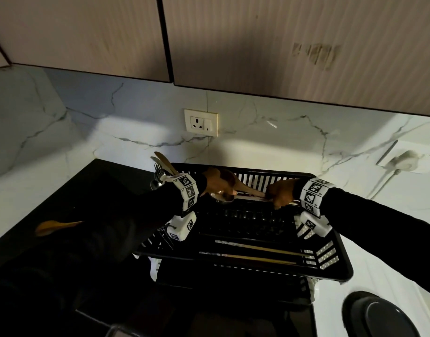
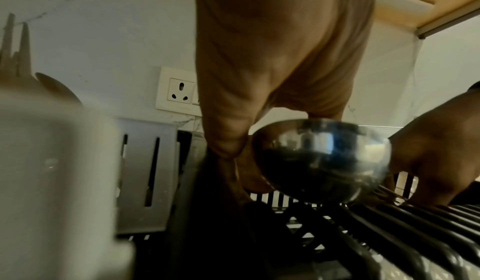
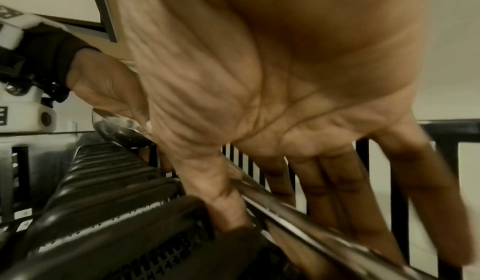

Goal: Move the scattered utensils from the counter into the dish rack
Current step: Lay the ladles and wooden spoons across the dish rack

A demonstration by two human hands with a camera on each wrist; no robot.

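A steel ladle (image 1: 223, 197) is held level over the back part of the black dish rack (image 1: 331, 276). My left hand (image 1: 220, 189) grips its round bowl (image 2: 322, 161), thumb on one side and fingers curled on the other. My right hand (image 1: 279, 194) pinches the long steel handle (image 3: 298, 212) between thumb and fingers. A wooden spoon (image 1: 235, 182) lies in the rack just behind the ladle. On the dark counter to the left lies a yellow wooden spoon (image 1: 55, 226).
A cutlery holder with forks and wooden utensils (image 1: 161, 170) stands at the rack's back left corner. Long wooden sticks (image 1: 257, 250) lie in the rack's front section. A wall socket (image 1: 201, 122) is behind, and a dark round object (image 1: 379, 317) sits at the bottom right.
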